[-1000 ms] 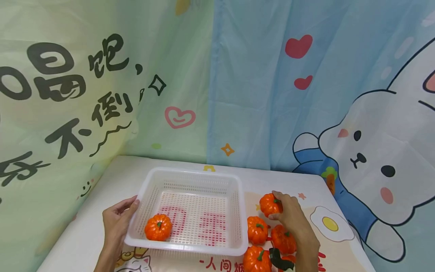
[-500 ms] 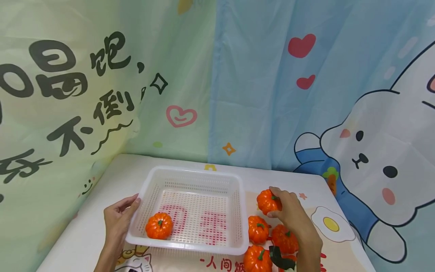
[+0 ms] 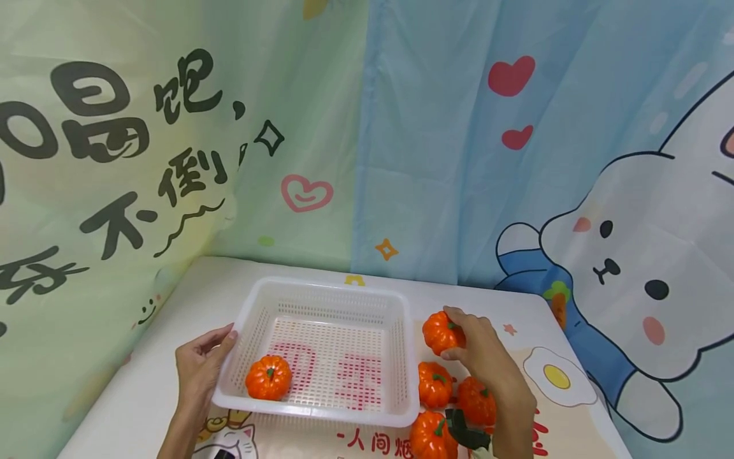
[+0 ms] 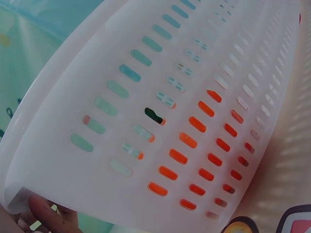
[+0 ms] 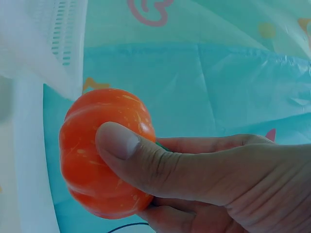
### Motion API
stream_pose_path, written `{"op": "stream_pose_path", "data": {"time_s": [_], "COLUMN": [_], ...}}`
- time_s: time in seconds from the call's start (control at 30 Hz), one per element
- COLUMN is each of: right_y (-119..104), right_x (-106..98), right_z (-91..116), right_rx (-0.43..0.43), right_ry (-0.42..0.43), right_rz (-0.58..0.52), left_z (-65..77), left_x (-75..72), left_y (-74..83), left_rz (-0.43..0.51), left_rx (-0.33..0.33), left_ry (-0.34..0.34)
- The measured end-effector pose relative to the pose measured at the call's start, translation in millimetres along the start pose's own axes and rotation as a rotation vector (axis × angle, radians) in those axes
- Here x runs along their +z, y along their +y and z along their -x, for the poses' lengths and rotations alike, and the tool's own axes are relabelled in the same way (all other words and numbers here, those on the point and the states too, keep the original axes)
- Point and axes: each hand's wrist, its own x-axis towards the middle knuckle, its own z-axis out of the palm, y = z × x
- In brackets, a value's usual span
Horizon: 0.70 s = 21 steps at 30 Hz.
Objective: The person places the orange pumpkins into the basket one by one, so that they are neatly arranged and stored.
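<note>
A white plastic basket (image 3: 318, 415) with slotted sides sits on the table, an orange toy pumpkin (image 3: 268, 377) in its near left corner. My left hand (image 3: 201, 363) pinches the basket's left rim; in the left wrist view its thumb (image 4: 48, 216) shows at the rim's corner. To the right of the basket, my right hand (image 3: 478, 344) grips another toy pumpkin (image 3: 443, 333) between thumb and fingers. In the right wrist view that pumpkin (image 5: 104, 160) has the thumb across its side, with most of its green stem hidden.
Several more orange toy pumpkins, among them one by the basket wall (image 3: 434, 384), one near the forearm (image 3: 476, 400) and one at the front (image 3: 431, 437), lie right of the basket. A dark curved item (image 3: 466, 430) overlaps them. A printed curtain (image 3: 413, 159) hangs behind the table.
My right hand has moved left with its pumpkin, closer to the basket's right rim. The left hand stays at the left rim, and the pumpkin inside the basket stays put.
</note>
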Motion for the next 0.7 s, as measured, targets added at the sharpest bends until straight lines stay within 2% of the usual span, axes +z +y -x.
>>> {"op": "stream_pose_path", "data": {"time_s": [0.27,0.57,0.7], "right_y": [-10.6,-19.4,-22.4], "right_x": [5.3,8.8,9.9], "right_z": [-0.1,-5.6,-8.2], "right_rx": [0.019,0.009,-0.023], "right_ry": [-0.035,-0.054,-0.047], "right_rz": [-0.023,-0.026,-0.037], "left_z": [0.8,1.2,-0.7], "left_x": [-1.0,-0.2,-0.5], "left_y": [-0.9,-1.5,-2.0], "left_rz": [0.035,-0.001,-0.014], "left_rx": [0.01,0.001,0.01], "left_ry": [-0.011,-0.004,0.004]}}
